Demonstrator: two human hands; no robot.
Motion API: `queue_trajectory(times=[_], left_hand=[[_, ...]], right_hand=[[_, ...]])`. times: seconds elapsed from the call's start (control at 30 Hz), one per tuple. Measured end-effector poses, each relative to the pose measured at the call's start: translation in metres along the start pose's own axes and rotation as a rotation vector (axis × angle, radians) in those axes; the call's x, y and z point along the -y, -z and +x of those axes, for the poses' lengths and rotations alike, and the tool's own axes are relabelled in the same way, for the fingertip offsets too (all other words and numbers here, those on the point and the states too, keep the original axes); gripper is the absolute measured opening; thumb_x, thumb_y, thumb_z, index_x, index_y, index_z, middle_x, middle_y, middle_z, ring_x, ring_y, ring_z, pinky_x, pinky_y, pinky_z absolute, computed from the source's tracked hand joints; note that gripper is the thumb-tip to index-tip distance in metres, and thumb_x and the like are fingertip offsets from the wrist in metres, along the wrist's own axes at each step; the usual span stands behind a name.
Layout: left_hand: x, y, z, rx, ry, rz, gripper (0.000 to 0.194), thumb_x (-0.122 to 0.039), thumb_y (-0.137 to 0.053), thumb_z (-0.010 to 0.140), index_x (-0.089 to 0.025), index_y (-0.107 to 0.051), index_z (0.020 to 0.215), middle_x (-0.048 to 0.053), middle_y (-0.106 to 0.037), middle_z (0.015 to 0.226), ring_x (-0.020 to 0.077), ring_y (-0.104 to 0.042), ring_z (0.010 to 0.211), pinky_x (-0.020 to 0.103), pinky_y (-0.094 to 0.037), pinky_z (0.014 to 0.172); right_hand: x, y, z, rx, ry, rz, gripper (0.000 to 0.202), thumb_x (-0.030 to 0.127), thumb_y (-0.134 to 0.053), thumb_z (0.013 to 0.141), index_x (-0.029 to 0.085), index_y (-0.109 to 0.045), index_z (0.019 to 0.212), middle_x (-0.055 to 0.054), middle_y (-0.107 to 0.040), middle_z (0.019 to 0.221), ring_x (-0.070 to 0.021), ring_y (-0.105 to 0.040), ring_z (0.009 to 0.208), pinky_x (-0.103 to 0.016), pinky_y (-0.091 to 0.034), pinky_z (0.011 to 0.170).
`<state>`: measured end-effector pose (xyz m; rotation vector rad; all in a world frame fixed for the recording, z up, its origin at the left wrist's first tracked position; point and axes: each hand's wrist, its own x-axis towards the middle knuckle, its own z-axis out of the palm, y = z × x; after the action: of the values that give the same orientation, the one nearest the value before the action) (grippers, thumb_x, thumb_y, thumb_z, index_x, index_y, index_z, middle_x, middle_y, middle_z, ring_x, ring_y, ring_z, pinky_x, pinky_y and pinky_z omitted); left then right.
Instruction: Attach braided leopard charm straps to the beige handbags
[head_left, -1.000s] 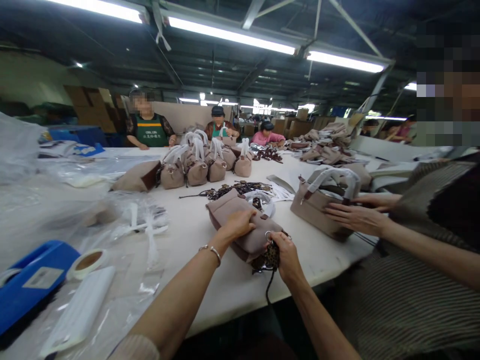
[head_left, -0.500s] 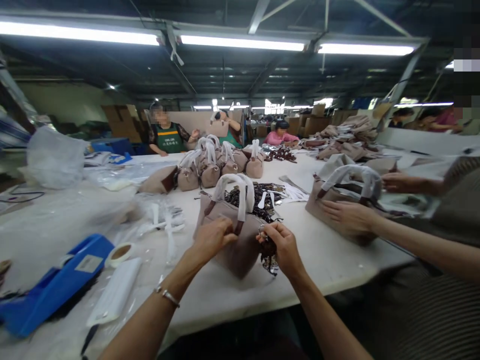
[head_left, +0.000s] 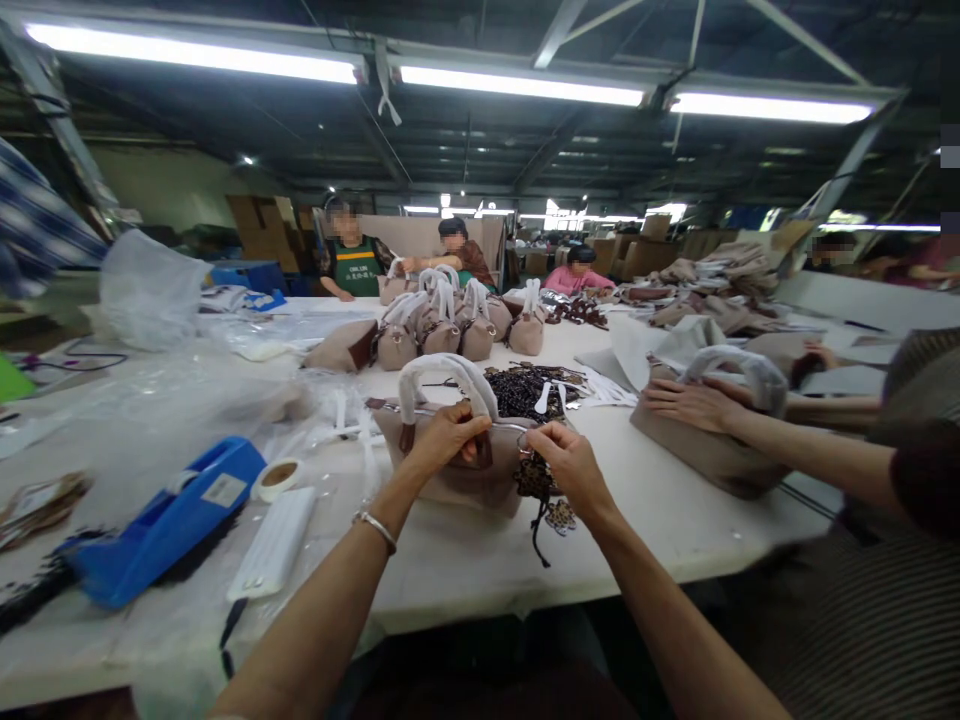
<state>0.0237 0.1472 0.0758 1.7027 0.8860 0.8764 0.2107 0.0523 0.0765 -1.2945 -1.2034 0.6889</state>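
Note:
A taupe handbag (head_left: pixel 442 485) with white-wrapped handles stands on the table before me. My left hand (head_left: pixel 442 442) is closed on its upper edge, beside the brown tab at the base of a handle. At the bag's right end, my right hand (head_left: pixel 566 465) pinches the metal ring of a bag charm. Leopard-print pieces and a black cord hang from this bag charm (head_left: pixel 534 478), below the fingers. The ring is close to the bag's top edge; whether it is hooked on cannot be seen. Behind the bag lies a pile of dark charms (head_left: pixel 525 390).
A blue tape dispenser (head_left: pixel 172 525), a tape roll (head_left: pixel 279 480) and a white power bank-like block (head_left: pixel 274 540) lie left. Finished-looking handbags (head_left: pixel 435 330) stand farther back. At right, a co-worker's hand (head_left: pixel 694 402) rests on another handbag (head_left: pixel 697 445). Several people sit or stand beyond.
The handbag has tipped so its top shows more, and my left hand has moved up to its upper edge. The charm now hangs lower and freer from my right hand. The view has shifted left.

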Motion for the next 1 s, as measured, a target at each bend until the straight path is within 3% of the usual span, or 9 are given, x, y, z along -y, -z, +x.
queue_trajectory(times=[0.13,0.33,0.57,0.83,1.0], left_hand=[[0.004,-0.009,-0.001,0.019,0.023,0.003,0.031,-0.049,-0.060,0.081,-0.018,-0.056,0.076,-0.006,-0.057,0.049,0.0116,-0.054,0.041,0.021,-0.043,0.040],[0.008,-0.005,-0.005,0.082,0.006,-0.008,0.035,-0.052,-0.059,0.082,-0.018,-0.057,0.082,-0.004,-0.062,0.059,0.0114,-0.059,0.049,0.022,-0.049,0.048],[0.005,0.000,-0.006,0.161,-0.055,-0.033,0.033,-0.048,-0.066,0.077,-0.016,-0.060,0.082,-0.003,-0.060,0.065,0.0120,-0.059,0.056,0.022,-0.051,0.054],[0.009,-0.011,-0.018,0.026,-0.142,0.011,0.023,-0.040,-0.057,0.083,-0.017,-0.058,0.086,-0.003,-0.058,0.069,0.0116,-0.056,0.056,0.023,-0.048,0.055],[0.010,-0.018,-0.022,-0.174,-0.257,0.174,0.012,-0.028,-0.054,0.084,-0.018,-0.060,0.084,-0.001,-0.063,0.078,0.0147,-0.056,0.075,0.025,-0.046,0.071]], right_hand=[[-0.006,-0.007,-0.006,-0.161,0.009,-0.163,0.027,0.042,-0.063,0.077,0.020,-0.062,0.062,0.002,-0.059,0.058,-0.0145,-0.049,0.059,-0.026,-0.037,0.056],[-0.011,-0.036,-0.012,-0.070,-0.148,0.110,0.027,0.043,-0.066,0.074,0.019,-0.059,0.064,0.002,-0.060,0.056,-0.0114,-0.049,0.047,-0.022,-0.036,0.045],[-0.009,-0.042,-0.006,-0.034,-0.172,0.098,0.025,0.042,-0.063,0.076,0.018,-0.058,0.068,0.000,-0.063,0.051,-0.0100,-0.050,0.036,-0.019,-0.034,0.036],[-0.015,-0.050,-0.005,-0.096,-0.137,0.101,0.026,0.042,-0.063,0.077,0.019,-0.056,0.067,0.002,-0.061,0.049,-0.0092,-0.049,0.035,-0.019,-0.033,0.036],[-0.015,-0.064,-0.012,-0.098,-0.148,0.165,0.028,0.044,-0.063,0.078,0.020,-0.053,0.067,0.003,-0.058,0.049,-0.0085,-0.044,0.034,-0.020,-0.029,0.034]])
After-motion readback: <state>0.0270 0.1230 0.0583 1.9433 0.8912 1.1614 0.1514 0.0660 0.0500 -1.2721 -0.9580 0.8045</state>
